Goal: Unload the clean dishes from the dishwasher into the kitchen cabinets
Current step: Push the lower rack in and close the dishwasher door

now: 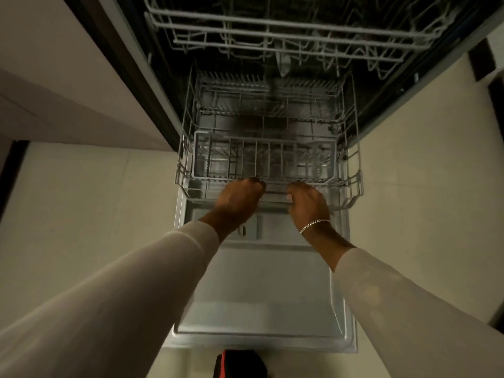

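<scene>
Head view: our left hand (240,199) and right hand (308,203) clasp the front of the grey wire lower rack (351,148); uneven force could jam it.

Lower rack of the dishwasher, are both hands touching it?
Touching. The head view shows the left hand and right hand with fingers curled over the front rail of the lower rack.

The fingertips of your left hand (240,199) and right hand (308,204) are hidden under the rim of the lower rack (352,184); the top edge cuts the upper rack (272,36).
</scene>
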